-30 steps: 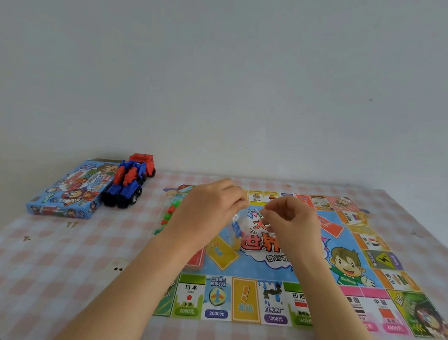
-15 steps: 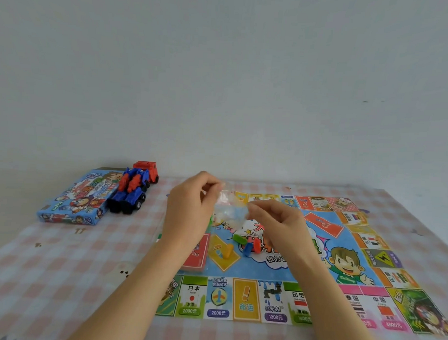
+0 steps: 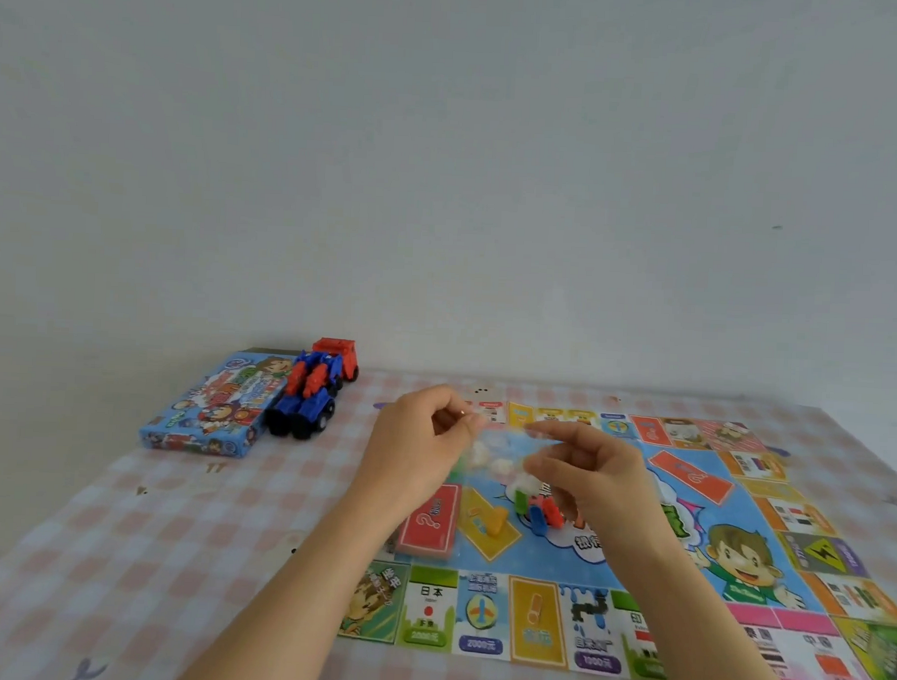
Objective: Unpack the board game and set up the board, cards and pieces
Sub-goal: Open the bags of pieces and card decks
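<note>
The colourful game board (image 3: 737, 511) lies flat on the checked tablecloth. Above its middle, my left hand (image 3: 421, 451) and my right hand (image 3: 589, 474) each pinch an edge of a small clear plastic bag (image 3: 503, 458), held stretched between them. Under the bag, small playing pieces lie on the board: a green, a blue and a red one (image 3: 536, 510) and an orange one (image 3: 495, 521). A red card stack (image 3: 428, 521) with a question mark sits on the board's left part. The blue game box (image 3: 212, 406) lies at the far left.
A red and blue toy truck (image 3: 313, 390) stands next to the game box, near the wall. The table's right edge runs diagonally at the far right. Checked cloth (image 3: 118, 556) stretches to the left of the board.
Both hands lifted the clear bag off the board and pulled it apart, and the coloured pieces now lie on the board beneath it. The view tilted up slightly.
</note>
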A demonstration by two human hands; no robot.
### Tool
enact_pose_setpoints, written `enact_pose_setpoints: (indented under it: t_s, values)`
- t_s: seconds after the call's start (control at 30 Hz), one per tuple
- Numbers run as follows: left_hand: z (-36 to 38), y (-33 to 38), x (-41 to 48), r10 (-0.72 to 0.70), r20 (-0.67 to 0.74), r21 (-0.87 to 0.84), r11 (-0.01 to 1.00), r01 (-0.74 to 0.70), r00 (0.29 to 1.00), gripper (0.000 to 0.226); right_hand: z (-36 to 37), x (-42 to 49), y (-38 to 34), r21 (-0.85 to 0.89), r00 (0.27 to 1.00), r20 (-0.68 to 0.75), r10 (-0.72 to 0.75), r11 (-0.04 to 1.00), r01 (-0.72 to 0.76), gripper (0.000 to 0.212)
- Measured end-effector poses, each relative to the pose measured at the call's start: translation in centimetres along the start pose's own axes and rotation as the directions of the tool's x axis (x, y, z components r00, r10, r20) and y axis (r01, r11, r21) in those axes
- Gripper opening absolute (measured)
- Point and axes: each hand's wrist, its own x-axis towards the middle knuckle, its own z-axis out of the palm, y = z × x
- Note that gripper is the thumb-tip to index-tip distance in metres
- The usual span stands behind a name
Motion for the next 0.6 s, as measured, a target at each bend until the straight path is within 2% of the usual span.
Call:
enact_pose_setpoints:
  t_s: [0.07, 0.13, 0.2, 0.3, 0.43, 0.53, 0.6]
  values:
    - [-0.7, -0.1, 0.2, -0.046, -0.015, -0.046, 0.998, 0.045, 0.999, 0.006, 0.3, 0.1, 0.0, -0.045, 1.0, -0.008, -0.016, 0.999, 0.015, 0.028]
    - [-1.9, -0.5, 0.6, -0.124, -0.089, -0.118, 0.986, 0.113, 0.988, 0.009, 1.0, 0.3, -0.2, -0.078, 0.999, -0.02, -0.033, 0.996, 0.031, 0.028]
    - [-3.6, -1.4, 1.1, -0.216, -0.196, -0.238, 0.957, 0.168, 0.956, 0.015, 2.2, 0.8, -0.6, -0.126, 0.998, -0.016, -0.061, 0.99, 0.058, 0.025]
    - [-6.1, -2.7, 1.4, -0.327, -0.334, -0.394, 0.9, 0.184, 0.884, 0.016, 5.6, 2.0, -1.4, -0.226, 0.992, 0.064, -0.106, 0.967, 0.118, 0.021]
    - [-9.1, -5.7, 1.4, -0.419, -0.473, -0.429, 0.878, 0.212, 0.775, 0.019, 11.4, 3.3, -2.7, -0.418, 0.959, 0.217, -0.185, 0.87, 0.262, 0.026]
    - [-11.1, -8.2, 1.3, -0.451, -0.523, -0.406, 0.878, 0.254, 0.723, 0.027, 15.0, 3.9, -3.7, -0.533, 0.931, 0.29, -0.223, 0.77, 0.351, 0.033]
    - [-12.3, -9.6, 1.0, -0.458, -0.551, -0.37, 0.884, 0.288, 0.698, 0.023, 17.2, 4.4, -4.0, -0.587, 0.907, 0.336, -0.255, 0.696, 0.413, 0.038]
